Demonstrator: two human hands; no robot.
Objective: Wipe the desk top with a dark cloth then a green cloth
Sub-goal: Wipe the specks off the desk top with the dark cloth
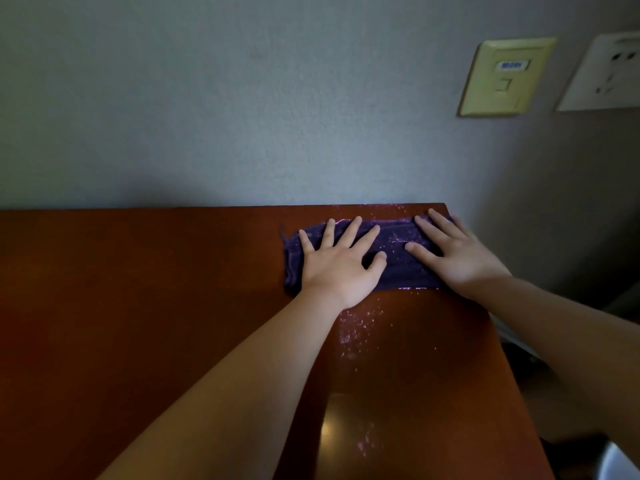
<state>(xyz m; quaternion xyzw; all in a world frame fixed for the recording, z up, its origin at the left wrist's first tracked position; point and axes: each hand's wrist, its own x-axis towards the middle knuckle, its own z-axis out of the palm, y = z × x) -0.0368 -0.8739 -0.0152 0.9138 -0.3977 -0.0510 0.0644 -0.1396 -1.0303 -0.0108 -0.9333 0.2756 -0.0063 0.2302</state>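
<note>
Dark cloth [394,261] is spread flat at the desk top's [138,306] far right corner, with the left hand [341,259] and right hand [453,252] pressing it, fingers straight, gripping nothing. Looks like step 1; next it probably needs dragging across the speckled patch [353,332]. No green cloth showing.

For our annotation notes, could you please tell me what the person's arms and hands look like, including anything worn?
The left hand and right hand are bare: no gloves, rings or watch visible. The forearms are uncovered, with no sleeves in view.
</note>
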